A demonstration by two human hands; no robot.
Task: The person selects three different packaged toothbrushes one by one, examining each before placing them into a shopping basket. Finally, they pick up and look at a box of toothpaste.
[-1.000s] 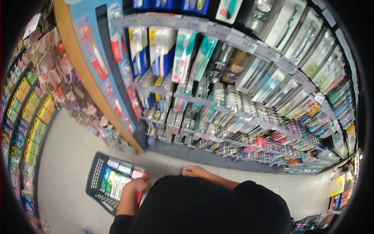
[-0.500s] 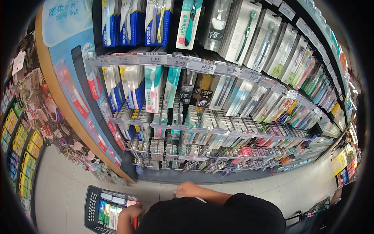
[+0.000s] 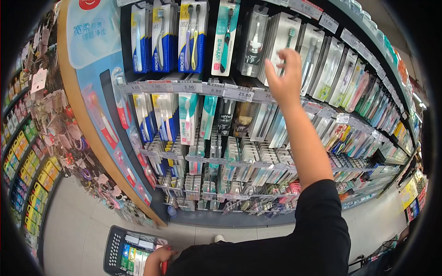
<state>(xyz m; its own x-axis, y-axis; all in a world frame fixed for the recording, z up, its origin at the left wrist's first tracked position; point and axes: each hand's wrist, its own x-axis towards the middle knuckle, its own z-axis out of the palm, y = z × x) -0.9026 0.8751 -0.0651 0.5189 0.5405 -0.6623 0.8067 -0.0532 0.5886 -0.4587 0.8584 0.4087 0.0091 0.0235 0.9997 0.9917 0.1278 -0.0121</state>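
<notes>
My right hand [image 3: 286,79] is raised to the top rows of the rack, its thumb and fingers apart and nothing between them. It overlaps a white-backed toothbrush pack [image 3: 282,34] with a dark green brush. Clear packs with grey toothbrushes [image 3: 311,53] hang just to its right, and a black-and-clear toothbrush pack [image 3: 253,43] hangs to its left. Down low, my left hand [image 3: 159,256] is closed around the red handle [image 3: 164,267] of a dark shopping basket [image 3: 112,252]. Several boxes [image 3: 133,259] in green, blue and white stand inside the basket.
More packed toothbrushes [image 3: 262,158] hang in rows down the rack, behind a price rail [image 3: 184,87]. A wood-edged display panel [image 3: 78,92] bounds the rack at left, beside hanging trinkets [image 3: 69,152]. A dark cart [image 3: 375,257] is at lower right.
My right hand has risen from low in front of my body to the upper toothbrush packs, and its fingers have opened. My left hand stays at the basket. The view has shifted slightly.
</notes>
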